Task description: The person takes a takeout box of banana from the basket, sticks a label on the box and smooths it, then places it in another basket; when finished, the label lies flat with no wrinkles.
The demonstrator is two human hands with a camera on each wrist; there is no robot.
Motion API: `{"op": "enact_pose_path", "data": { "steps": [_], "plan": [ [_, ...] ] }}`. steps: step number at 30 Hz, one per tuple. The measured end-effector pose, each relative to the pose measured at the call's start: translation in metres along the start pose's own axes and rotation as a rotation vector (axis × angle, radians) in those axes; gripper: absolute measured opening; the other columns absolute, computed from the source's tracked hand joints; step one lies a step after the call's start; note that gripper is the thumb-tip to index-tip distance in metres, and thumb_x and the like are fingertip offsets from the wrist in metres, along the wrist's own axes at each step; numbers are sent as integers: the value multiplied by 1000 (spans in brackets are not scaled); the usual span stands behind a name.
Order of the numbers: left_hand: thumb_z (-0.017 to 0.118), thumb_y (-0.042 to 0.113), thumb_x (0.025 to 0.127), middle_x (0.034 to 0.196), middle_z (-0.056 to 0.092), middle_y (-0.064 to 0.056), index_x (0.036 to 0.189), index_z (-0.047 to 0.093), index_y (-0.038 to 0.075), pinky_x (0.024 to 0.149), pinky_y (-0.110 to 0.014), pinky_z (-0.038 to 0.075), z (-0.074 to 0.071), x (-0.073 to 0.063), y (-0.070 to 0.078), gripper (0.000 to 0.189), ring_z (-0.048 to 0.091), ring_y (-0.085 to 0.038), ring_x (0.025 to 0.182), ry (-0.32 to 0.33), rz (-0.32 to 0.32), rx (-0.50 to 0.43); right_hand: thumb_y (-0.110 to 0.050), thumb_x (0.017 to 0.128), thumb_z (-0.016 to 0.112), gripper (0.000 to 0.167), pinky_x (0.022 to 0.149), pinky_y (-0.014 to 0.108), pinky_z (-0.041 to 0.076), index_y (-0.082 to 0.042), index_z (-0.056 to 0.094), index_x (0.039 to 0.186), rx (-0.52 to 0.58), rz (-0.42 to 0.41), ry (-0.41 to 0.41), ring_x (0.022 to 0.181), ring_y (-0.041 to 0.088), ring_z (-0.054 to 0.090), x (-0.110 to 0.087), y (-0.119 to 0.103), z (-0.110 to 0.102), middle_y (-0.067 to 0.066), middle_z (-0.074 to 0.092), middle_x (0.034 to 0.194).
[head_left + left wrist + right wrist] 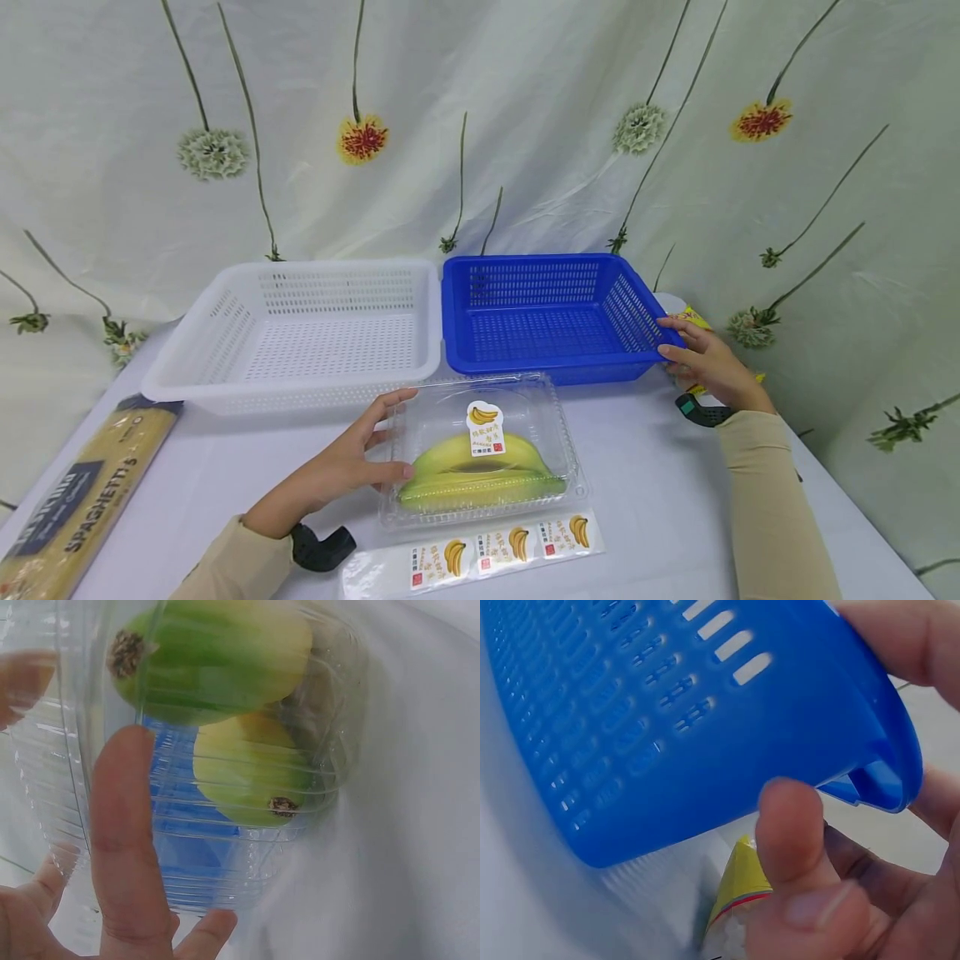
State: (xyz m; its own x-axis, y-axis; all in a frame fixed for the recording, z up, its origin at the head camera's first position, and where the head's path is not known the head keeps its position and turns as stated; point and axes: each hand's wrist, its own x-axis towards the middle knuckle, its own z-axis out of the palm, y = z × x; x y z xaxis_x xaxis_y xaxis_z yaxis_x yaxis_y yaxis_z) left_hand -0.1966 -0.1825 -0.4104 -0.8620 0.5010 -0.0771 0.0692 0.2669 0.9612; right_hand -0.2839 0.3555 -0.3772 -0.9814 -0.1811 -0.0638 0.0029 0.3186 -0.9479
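My left hand (341,467) holds the left side of a clear plastic clamshell box (442,408) on the table, thumb at the front and fingers further back. Inside lie green-yellow bananas (480,475), whose stubby ends show through the ribbed plastic in the left wrist view. A banana label (487,429) is stuck on the lid. At the near right corner of a blue plastic basket (555,367), my right hand (708,362) holds the rim. The right wrist view shows fingers and thumb around that rim (900,742), with part of the grip hidden.
Left of the blue basket stands a white basket (300,392). A strip of banana stickers (472,554) lies in front of the box. A spaghetti pack (90,492) lies at the left edge. Behind my right hand is a yellow packet (742,877), partly hidden. A flowered curtain (480,67) hangs behind.
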Motion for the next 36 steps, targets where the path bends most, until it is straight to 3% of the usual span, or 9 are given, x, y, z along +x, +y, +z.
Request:
{"op": "enact_pose_path", "data": {
  "steps": [4,11,16,21,25,36],
  "plan": [
    [88,20,88,174,6,-29,169,27,23,69,-45,61,2,-1,4,101,12,-73,151,20,-9,-30,-19,112,61,58,68,28,46,-9,36,163,51,16,0,84,12,57,2,3,1,8,47,136],
    [87,10,85,173,11,-30,167,31,13,66,-42,60,7,-2,9,99,20,-69,151,60,-12,-59,-21,111,63,51,68,27,45,-19,43,159,74,27,9,85,12,57,2,3,2,8,44,142],
    [85,8,83,172,10,-32,162,33,8,65,-42,61,7,-4,12,94,20,-68,152,73,-39,-81,-20,111,64,49,68,27,45,-19,45,157,78,17,1,85,12,57,2,4,1,3,51,131],
    [83,7,84,171,11,-30,160,34,9,65,-41,61,6,-8,20,90,18,-69,151,44,-48,-80,-18,111,64,44,66,28,43,-21,48,152,128,8,-15,81,12,57,2,4,-1,-5,57,113],
    [84,8,85,170,15,-31,160,34,9,64,-42,61,5,-12,28,90,20,-70,150,23,-44,-69,-18,111,64,42,65,28,42,-24,50,149,145,8,-14,80,12,56,2,5,-1,-5,58,108],
    [82,5,86,173,11,-28,162,31,10,64,-45,62,13,-22,48,91,22,-66,152,53,-19,-113,-16,111,64,46,64,28,43,-21,47,153,128,10,3,80,12,56,3,5,1,-4,59,113]
  ]
}}
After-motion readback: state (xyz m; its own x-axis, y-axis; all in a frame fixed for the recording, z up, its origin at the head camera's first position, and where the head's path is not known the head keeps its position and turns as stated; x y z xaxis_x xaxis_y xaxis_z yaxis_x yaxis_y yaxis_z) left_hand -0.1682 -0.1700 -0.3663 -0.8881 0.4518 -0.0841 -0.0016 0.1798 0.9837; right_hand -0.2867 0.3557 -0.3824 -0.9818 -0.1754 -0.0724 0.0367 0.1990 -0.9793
